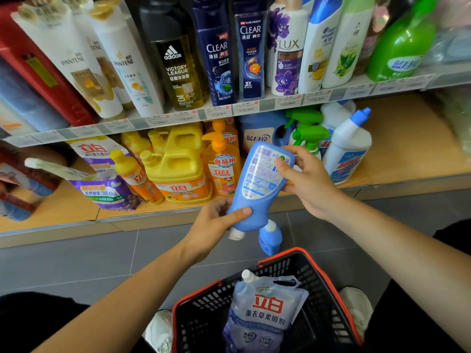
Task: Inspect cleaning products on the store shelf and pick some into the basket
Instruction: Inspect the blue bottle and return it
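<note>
Your left hand [215, 220]: fingers and thumb curled round the narrow neck end of the blue bottle [260, 179], just above its white cap [236, 234].
Your right hand [305, 179]: gripping the bottle's broad base end, fingertips laid across the back label.
Blue bottle: held upside down and tilted, label side toward you, in front of the lower shelf [407, 154] and above the basket.
Second blue bottle [270, 242]: smaller, white-capped, just below the held one; you cannot tell what it rests on.
Basket [316, 286]: black mesh, orange rim, on the grey floor [76, 263] between your shoes [356, 307].
Basket contents: one pale blue refill pouch [262, 312], spout up.
Lower shelf stock: yellow detergent jugs [178, 169], green-trigger sprays [309, 135], white toilet-cleaner bottle [349, 149].
</note>
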